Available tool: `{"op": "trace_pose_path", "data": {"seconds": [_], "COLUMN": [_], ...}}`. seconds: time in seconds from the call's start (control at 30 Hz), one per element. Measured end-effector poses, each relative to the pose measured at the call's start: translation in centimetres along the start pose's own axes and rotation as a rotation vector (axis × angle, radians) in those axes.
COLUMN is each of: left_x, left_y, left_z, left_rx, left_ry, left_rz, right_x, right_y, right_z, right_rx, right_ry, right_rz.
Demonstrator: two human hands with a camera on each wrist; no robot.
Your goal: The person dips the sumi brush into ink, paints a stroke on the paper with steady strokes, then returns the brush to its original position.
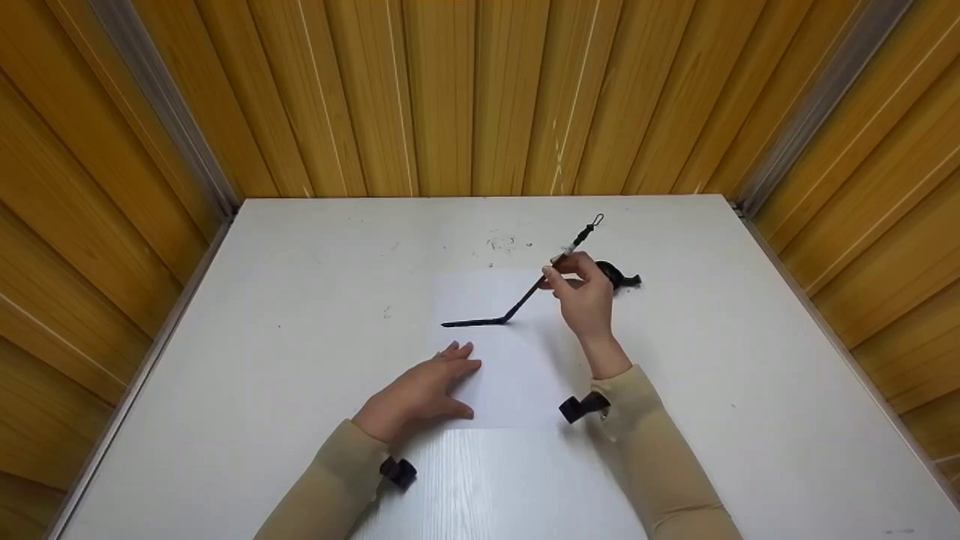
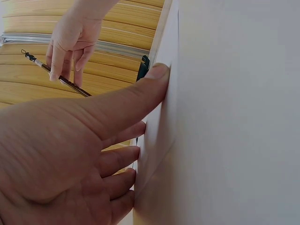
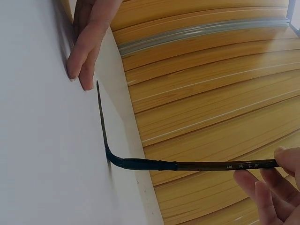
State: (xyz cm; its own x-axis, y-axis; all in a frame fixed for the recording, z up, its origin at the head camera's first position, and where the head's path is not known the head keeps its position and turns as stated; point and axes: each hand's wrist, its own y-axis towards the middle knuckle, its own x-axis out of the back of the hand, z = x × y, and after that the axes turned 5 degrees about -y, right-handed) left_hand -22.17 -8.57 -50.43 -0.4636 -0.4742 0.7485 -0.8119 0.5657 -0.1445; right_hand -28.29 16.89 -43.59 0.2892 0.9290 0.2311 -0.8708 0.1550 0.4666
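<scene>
My right hand (image 1: 589,300) pinches a calligraphy brush (image 3: 206,165) by its handle, fingers and thumb round the shaft. The brush leans, with its hanging loop up and away to the right. Its dark bristles bend where they touch a white sheet of paper (image 1: 510,382). From the tip, a thin black line (image 1: 472,323) runs leftward over the sheet; it looks like an ink stroke. Spread over the left edge of the paper, my left hand (image 1: 424,386) rests with fingers and thumb extended, just nearer than the line.
Partly behind the right hand sits a glossy black rounded object (image 1: 616,276) with a spout-like end. Dark specks and smudges (image 1: 501,242) mark the white table (image 1: 315,300) beyond the paper. Yellow wood-patterned panels (image 1: 442,97) stand behind and on both sides.
</scene>
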Motion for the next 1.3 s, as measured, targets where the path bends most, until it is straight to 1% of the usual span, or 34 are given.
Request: {"op": "trace_pose_path", "data": {"seconds": [0.1, 0.2, 0.33, 0.57, 0.8, 0.93, 1.03, 1.2, 1.3], "left_x": [0.0, 0.0, 0.0, 0.0, 0.0, 0.0, 0.1, 0.1, 0.0], "left_y": [0.0, 0.0, 0.0, 0.0, 0.0, -0.1, -0.2, -0.2, -0.2], "left_z": [0.0, 0.0, 0.0, 0.0, 0.0, -0.1, -0.1, -0.1, -0.1], "left_rx": [-0.001, 0.001, 0.003, 0.003, -0.005, -0.015, -0.017, -0.014, -0.012], "left_ry": [0.001, 0.000, 0.004, 0.009, 0.011, 0.008, 0.005, 0.003, 0.006], "left_rz": [-0.001, -0.002, 0.000, 0.002, 0.000, -0.004, -0.007, -0.008, -0.007], "right_x": [0.1, 0.4, 0.8, 1.3, 1.7, 2.0, 2.2, 2.6, 2.9], "right_y": [0.4, 0.3, 0.1, 0.4, 0.6, 0.8, 1.1, 1.8, 2.0], "right_z": [-1.4, -0.6, 1.4, 1.1, 1.1, 1.3, 0.6, -1.6, -2.1], "right_rx": [-0.012, -0.025, -0.039, -0.061, -0.049, -0.067, -0.085, -0.111, -0.112], "right_ry": [0.000, 0.001, -0.023, -0.070, -0.049, -0.063, -0.071, -0.082, -0.082], "right_rz": [-0.006, -0.006, -0.005, -0.015, -0.014, -0.014, -0.016, -0.027, -0.031]}}
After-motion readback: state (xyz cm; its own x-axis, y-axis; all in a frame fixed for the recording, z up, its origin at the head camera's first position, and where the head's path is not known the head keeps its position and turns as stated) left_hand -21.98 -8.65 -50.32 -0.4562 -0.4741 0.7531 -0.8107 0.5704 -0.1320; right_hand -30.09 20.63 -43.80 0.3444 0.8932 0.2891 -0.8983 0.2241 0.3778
